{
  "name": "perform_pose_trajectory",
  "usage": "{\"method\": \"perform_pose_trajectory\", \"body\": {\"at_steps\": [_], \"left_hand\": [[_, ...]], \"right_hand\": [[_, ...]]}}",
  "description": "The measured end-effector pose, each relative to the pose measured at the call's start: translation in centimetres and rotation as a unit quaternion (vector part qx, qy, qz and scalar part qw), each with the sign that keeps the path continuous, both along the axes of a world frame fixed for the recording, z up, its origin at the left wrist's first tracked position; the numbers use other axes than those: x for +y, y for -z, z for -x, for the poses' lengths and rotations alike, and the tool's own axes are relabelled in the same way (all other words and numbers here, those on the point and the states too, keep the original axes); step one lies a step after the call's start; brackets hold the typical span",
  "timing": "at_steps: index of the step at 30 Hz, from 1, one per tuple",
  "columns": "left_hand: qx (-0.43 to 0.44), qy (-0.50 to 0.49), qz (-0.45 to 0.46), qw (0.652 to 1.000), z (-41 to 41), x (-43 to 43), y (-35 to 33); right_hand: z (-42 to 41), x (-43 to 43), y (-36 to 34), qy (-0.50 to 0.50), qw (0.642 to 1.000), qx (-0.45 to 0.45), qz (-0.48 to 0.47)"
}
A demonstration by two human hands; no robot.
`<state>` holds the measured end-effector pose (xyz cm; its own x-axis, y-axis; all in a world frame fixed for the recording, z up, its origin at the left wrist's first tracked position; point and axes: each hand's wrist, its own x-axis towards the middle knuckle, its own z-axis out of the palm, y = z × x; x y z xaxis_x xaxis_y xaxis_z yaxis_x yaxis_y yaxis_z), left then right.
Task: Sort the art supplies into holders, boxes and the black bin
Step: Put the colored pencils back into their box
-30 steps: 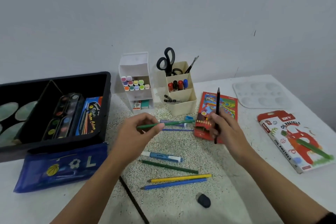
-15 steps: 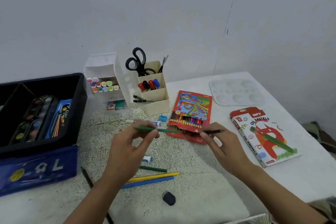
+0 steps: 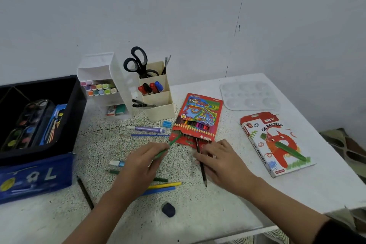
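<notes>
My left hand (image 3: 142,162) pinches a green pencil (image 3: 170,144) whose far end points at the open end of the red coloured-pencil box (image 3: 198,119). My right hand (image 3: 219,160) holds a black pencil (image 3: 201,161) that lies along the table, its upper end at the box opening. Loose on the speckled table lie a yellow pencil (image 3: 166,185), a blue pencil (image 3: 160,190), a dark green pencil (image 3: 160,179), a purple marker (image 3: 146,129), a thin blue brush (image 3: 146,135) and a dark eraser (image 3: 168,209).
A black bin (image 3: 75,109) with paint sets stands at left, a blue pencil case (image 3: 35,178) in front of it. Behind stand a white marker holder (image 3: 118,77) and a cream holder (image 3: 160,109) with scissors. An oil pastels box (image 3: 277,144) and white palette (image 3: 249,95) lie right.
Both hands have lowered toward the table. The black pencil went from upright to lying flat, and the green pencil's end has swung over to the red box opening. The camera view has shifted right.
</notes>
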<state>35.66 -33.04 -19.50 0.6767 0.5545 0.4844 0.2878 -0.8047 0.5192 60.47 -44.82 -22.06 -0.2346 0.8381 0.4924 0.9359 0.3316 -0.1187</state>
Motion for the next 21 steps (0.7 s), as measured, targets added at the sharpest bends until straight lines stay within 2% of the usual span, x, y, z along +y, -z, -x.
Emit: {"method": "perform_pose_trajectory", "body": {"at_steps": [4, 7, 14, 18, 21], "left_hand": [[0.027, -0.013, -0.066, 0.997, 0.2, -0.2, 0.5], [0.036, -0.020, -0.059, 0.997, 0.8, 0.4, 0.7], [0.067, 0.048, -0.026, 0.996, 0.3, 1.4, 0.9], [0.077, 0.067, -0.036, 0.994, 0.2, 1.2, 1.1], [0.069, 0.054, -0.023, 0.996, 0.5, 1.6, 1.4]], "right_hand": [[0.6, 0.3, 0.6, 0.001, 0.999, -0.034, 0.018], [0.5, 0.5, 0.5, 0.008, 0.999, -0.032, 0.015], [0.4, 1.1, -0.1, 0.007, 0.999, -0.036, 0.036], [0.7, 1.4, -0.6, 0.033, 0.997, -0.008, 0.069], [0.5, 1.6, -0.6, 0.062, 0.988, 0.055, 0.127]]}}
